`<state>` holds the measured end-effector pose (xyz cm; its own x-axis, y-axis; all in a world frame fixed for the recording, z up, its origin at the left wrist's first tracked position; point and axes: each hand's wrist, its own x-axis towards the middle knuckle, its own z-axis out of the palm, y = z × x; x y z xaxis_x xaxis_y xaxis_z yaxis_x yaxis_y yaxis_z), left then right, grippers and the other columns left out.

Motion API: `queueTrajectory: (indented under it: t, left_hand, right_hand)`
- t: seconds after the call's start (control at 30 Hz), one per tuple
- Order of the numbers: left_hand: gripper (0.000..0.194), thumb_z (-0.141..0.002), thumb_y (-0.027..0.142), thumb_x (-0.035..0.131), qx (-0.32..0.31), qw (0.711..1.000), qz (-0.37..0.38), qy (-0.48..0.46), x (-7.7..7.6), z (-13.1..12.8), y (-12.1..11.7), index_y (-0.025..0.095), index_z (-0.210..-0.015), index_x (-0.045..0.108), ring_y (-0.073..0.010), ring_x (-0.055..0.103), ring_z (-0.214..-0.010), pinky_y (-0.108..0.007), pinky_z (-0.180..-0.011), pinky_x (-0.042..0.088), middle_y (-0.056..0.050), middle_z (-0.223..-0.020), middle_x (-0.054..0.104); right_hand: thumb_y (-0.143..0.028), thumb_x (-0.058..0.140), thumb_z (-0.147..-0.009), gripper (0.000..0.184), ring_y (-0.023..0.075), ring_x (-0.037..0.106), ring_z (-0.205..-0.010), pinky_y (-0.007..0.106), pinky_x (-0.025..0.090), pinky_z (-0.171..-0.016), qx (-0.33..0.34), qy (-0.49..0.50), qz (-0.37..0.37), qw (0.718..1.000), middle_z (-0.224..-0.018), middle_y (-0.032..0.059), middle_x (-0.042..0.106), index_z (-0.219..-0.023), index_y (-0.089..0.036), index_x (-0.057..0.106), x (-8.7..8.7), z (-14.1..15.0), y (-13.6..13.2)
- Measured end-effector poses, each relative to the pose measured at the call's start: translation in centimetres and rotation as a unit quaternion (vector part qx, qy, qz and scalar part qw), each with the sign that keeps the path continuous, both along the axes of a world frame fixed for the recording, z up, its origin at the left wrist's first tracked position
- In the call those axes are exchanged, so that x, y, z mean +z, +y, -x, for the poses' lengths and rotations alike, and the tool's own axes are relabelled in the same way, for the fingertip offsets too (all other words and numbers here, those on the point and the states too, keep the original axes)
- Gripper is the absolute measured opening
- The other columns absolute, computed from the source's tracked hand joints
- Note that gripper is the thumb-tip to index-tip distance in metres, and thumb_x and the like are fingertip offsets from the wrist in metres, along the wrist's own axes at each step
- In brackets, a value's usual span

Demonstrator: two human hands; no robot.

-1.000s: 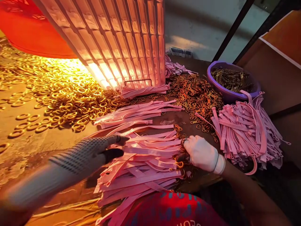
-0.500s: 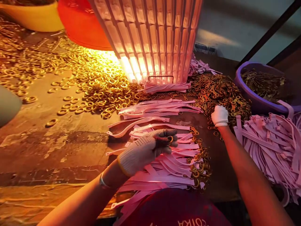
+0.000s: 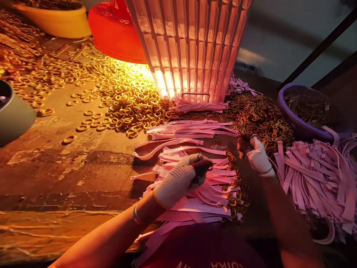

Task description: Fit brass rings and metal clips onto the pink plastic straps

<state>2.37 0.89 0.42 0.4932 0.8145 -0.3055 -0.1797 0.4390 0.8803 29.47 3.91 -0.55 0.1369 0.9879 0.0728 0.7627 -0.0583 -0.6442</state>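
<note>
My left hand (image 3: 182, 176), in a white dotted glove with dark fingertips, hovers over the pink straps (image 3: 192, 208) at the middle. Its thumb and fingers are pinched together around a brass-coloured ring, now mostly hidden. To the right, my right hand (image 3: 255, 152), also gloved with dark fingertips, is closed just in front of a heap of small metal clasps (image 3: 259, 115). What its fingers hold is too small to make out. Metal rings and fittings (image 3: 237, 193) sit at the right ends of the straps.
Gold rings (image 3: 131, 102) spread across the table behind. A ribbed translucent panel (image 3: 192, 56) stands beside a glowing red lamp (image 3: 117, 35). More pink straps (image 3: 315, 178) are heaped right, below a purple basin (image 3: 290, 111). A yellow tub (image 3: 61, 22) and grey container (image 3: 16, 119) are left.
My left hand swung in over the straps with a ring, then closed its fingers. My right hand moved from the strap ends to the clasp heap, then back slightly toward me. The view turned left.
</note>
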Motion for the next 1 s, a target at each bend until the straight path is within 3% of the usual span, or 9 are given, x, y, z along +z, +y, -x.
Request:
queueTrajectory:
  t: [0.07,0.13,0.2,0.33,0.5,0.63,0.8,0.87,1.0]
  left_hand:
    - [0.027,-0.086,0.041,0.067,0.019,1.0,-0.003,-0.021,0.1,-0.5,-0.2,0.017,-0.079,0.057,-0.0055,0.036,-0.042,-0.017,-0.039,0.024,0.006,-0.053,0.047]
    - [0.029,-0.089,0.042,0.066,0.013,1.0,-0.005,-0.021,0.3,-0.8,-0.6,0.017,-0.077,0.056,-0.0052,0.037,-0.043,-0.017,-0.04,0.026,0.004,-0.056,0.05]
    - [0.03,-0.091,0.041,0.063,-0.001,1.0,-0.016,-0.015,0.5,-1.1,-1.1,0.017,-0.076,0.055,-0.0051,0.038,-0.044,-0.017,-0.041,0.027,0.003,-0.057,0.053]
    - [0.021,-0.092,0.037,0.06,-0.025,0.998,-0.045,0.022,0.5,-1.0,-2.0,0.018,-0.082,0.056,-0.0072,0.042,-0.042,-0.018,-0.041,0.03,0.003,-0.055,0.056]
    - [0.023,-0.083,0.036,0.07,-0.039,0.988,-0.114,0.098,0.4,0.0,-2.3,0.02,-0.079,0.054,-0.0073,0.04,-0.04,-0.018,-0.039,0.027,0.007,-0.049,0.05]
    - [0.031,-0.086,0.044,0.064,-0.045,0.999,0.016,-0.002,-0.1,0.3,-2.4,0.022,-0.073,0.047,-0.0063,0.032,-0.036,-0.018,-0.035,0.022,0.008,-0.048,0.042]
    - [0.034,-0.078,0.042,0.067,0.01,0.977,0.168,-0.135,-1.6,0.0,-2.9,0.023,-0.071,0.041,-0.005,0.025,-0.035,-0.016,-0.032,0.017,0.009,-0.048,0.036]
    - [0.034,-0.078,0.04,0.069,0.047,0.968,0.203,-0.138,-1.8,0.0,-3.2,0.022,-0.072,0.04,-0.0041,0.025,-0.035,-0.015,-0.033,0.017,0.009,-0.05,0.037]
    - [0.029,-0.083,0.04,0.066,0.09,0.972,0.192,-0.101,-1.2,0.5,-3.6,0.021,-0.076,0.044,-0.0045,0.03,-0.037,-0.014,-0.036,0.018,0.008,-0.052,0.04]
  right_hand:
    - [-0.038,0.053,-0.096,0.027,0.0178,0.068,-0.084,0.032,0.057,-0.079,0.11,0.134,-0.044,0.984,-0.102,0.0075,0.072,-0.116,-0.021,0.058,1.0,3.0,-2.9]
    - [-0.035,0.057,-0.095,0.029,0.0195,0.069,-0.098,0.034,0.055,-0.091,0.169,0.155,-0.048,0.972,-0.111,0.0101,0.072,-0.12,-0.02,0.058,1.9,5.5,-5.1]
    - [-0.028,0.054,-0.096,0.026,0.021,0.069,-0.102,0.036,0.054,-0.095,0.188,0.108,-0.038,0.975,-0.115,0.0124,0.072,-0.12,-0.019,0.058,2.4,7.3,-6.8]
    - [-0.014,0.049,-0.088,0.029,0.0225,0.068,-0.085,0.032,0.053,-0.079,0.161,-0.035,-0.025,0.986,-0.099,0.0104,0.074,-0.112,-0.02,0.063,2.5,8.4,-8.3]
    - [-0.008,0.052,-0.072,0.031,0.0216,0.066,-0.074,0.027,0.044,-0.065,0.177,-0.178,-0.044,0.967,-0.08,0.0058,0.072,-0.095,-0.02,0.068,2.4,8.4,-8.9]
    - [-0.018,0.053,-0.081,0.012,0.02,0.06,-0.061,0.029,0.039,-0.057,0.192,-0.216,-0.147,0.946,-0.066,0.0039,0.065,-0.083,-0.02,0.065,2.0,9.3,-9.4]
    - [-0.019,0.05,-0.087,0.023,0.0238,0.063,-0.071,0.033,0.046,-0.065,0.17,-0.27,-0.273,0.908,-0.084,0.012,0.071,-0.101,-0.016,0.067,0.9,11.2,-10.1]
    - [-0.02,0.05,-0.088,0.019,0.0235,0.061,-0.065,0.032,0.043,-0.061,0.162,-0.261,-0.242,0.92,-0.075,0.0099,0.068,-0.096,-0.017,0.067,0.4,11.7,-10.1]
    - [-0.026,0.047,-0.096,0.022,0.022,0.061,-0.058,0.03,0.038,-0.053,0.174,-0.175,-0.067,0.967,-0.062,0.0049,0.064,-0.083,-0.021,0.064,0.0,11.9,-9.5]
